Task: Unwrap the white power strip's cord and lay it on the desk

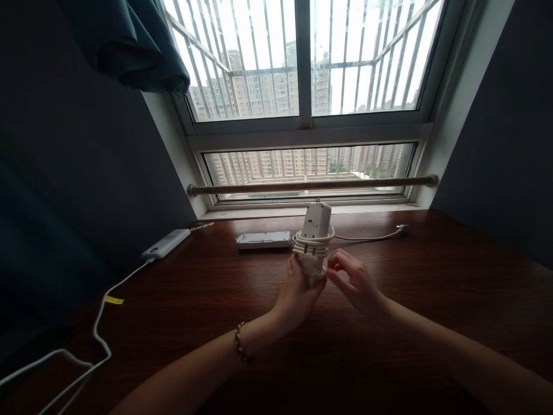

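Window (305, 63) well beyond left grip (296, 297) and right grip (354, 282). Dark wood bench (181, 317) under both. Blue curtain (129, 46) far left of the grips, high up. Horizontal rail (276, 187) across the window, past both. Left grip: closed around the lower end of a white power strip (317, 222), which sticks up from it, own cord (313, 246) coiled round the middle. Right grip: fingers bent, tips at the strip's lower right side; can't tell if they pinch anything. Second white power strip (263, 240) lies flat, beyond and left of left grip. White box-shaped device (166, 244) further left, white cable (100, 323) plugged in. Plug (402, 229) beyond right grip, to its right. Braided bracelet (241, 342) just behind left grip. Yellow tag (114, 300) well left, at the cable.
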Demonstrator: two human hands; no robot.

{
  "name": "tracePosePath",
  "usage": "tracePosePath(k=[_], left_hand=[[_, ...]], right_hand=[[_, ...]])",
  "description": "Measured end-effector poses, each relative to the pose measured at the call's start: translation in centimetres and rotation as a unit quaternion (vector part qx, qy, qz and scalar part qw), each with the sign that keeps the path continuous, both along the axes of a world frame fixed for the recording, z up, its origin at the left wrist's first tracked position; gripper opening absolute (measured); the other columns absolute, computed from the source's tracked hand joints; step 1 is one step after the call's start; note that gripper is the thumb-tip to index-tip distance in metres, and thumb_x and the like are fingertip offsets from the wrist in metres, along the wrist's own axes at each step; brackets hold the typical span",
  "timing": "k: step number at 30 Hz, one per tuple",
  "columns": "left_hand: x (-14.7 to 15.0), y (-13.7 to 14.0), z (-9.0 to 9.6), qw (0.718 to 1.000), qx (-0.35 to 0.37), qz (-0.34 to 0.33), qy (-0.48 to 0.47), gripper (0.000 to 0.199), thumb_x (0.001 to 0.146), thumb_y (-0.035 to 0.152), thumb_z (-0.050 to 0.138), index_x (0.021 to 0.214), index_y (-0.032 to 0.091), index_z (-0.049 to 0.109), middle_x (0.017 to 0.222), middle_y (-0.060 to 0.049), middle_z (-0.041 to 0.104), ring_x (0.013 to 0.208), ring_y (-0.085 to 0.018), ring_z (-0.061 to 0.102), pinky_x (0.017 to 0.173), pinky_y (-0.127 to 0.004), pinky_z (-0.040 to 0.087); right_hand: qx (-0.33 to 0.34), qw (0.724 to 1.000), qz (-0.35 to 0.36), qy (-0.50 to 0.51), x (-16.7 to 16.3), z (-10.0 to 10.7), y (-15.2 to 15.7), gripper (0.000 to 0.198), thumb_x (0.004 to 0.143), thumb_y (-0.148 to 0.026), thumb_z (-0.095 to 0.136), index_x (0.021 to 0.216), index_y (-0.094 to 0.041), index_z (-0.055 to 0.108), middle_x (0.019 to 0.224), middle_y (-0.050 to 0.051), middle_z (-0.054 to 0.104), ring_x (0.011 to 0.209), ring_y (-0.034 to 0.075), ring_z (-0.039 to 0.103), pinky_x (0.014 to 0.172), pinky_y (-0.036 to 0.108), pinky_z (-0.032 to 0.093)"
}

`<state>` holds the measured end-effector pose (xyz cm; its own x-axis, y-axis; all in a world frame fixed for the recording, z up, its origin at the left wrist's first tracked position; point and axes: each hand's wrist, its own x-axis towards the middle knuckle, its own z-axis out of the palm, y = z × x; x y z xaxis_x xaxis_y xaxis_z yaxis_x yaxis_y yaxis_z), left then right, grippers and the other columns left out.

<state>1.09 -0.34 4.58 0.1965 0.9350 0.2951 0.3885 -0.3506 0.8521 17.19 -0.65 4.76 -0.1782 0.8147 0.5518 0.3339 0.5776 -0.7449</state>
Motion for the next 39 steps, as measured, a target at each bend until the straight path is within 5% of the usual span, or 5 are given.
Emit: tracePosePath(k=[10,17,24,32,39], left_hand=[[-0.3,-0.6,0.1,0.971,0.125,-0.012,0.202,0.095,0.074,0.028,0.058,0.141,0.009,-0.006,0.121,-0.019,0.045,0.108,-0.030,0.046,0.092,-0.044,0.041],[-0.7,-0.2,0.8,0.977,0.116,-0.027,0.178,0.084,0.074,0.024,0.053,0.146,0.019,0.011,0.111,-0.014,0.047,0.099,-0.029,0.046,0.089,-0.044,0.038],[-0.3,-0.4,0.3,0.979,0.038,-0.063,0.189,0.081,0.077,0.021,0.043,0.146,0.013,0.000,0.112,-0.015,0.048,0.098,-0.028,0.050,0.088,-0.041,0.040],[-0.6,-0.3,0.5,0.949,0.184,0.003,0.257,0.082,0.077,0.022,0.046,0.146,0.009,0.003,0.108,-0.017,0.045,0.094,-0.030,0.044,0.084,-0.043,0.040],[-0.2,-0.9,1.2,0.992,-0.022,-0.069,0.103,0.095,0.075,0.031,0.059,0.146,0.013,-0.002,0.134,-0.020,0.040,0.121,-0.034,0.041,0.102,-0.044,0.030]], right_hand=[[0.222,0.920,-0.188,-0.263,-0.6,-0.2,-2.2,0.042,0.083,-0.055,0.053,0.065,-0.017,0.048,0.059,0.003,0.053,0.050,0.016,0.050,0.049,0.029,0.031],[0.218,0.939,-0.137,-0.229,-0.4,-0.5,-1.7,0.031,0.086,-0.039,0.055,0.066,-0.017,0.047,0.060,0.003,0.055,0.052,0.013,0.052,0.050,0.026,0.036],[0.357,0.866,-0.132,-0.323,-0.6,0.0,-2.2,0.029,0.088,-0.021,0.048,0.059,-0.017,0.051,0.056,0.003,0.049,0.049,0.014,0.046,0.047,0.029,0.031],[0.384,0.843,-0.180,-0.332,-1.0,-0.1,-2.2,0.030,0.088,-0.026,0.052,0.060,-0.016,0.055,0.059,0.005,0.053,0.054,0.017,0.051,0.049,0.031,0.034],[0.425,0.842,-0.052,-0.328,1.6,1.1,-1.2,0.015,0.083,-0.019,0.055,0.068,-0.017,0.058,0.064,0.007,0.060,0.059,0.018,0.056,0.052,0.031,0.047]])
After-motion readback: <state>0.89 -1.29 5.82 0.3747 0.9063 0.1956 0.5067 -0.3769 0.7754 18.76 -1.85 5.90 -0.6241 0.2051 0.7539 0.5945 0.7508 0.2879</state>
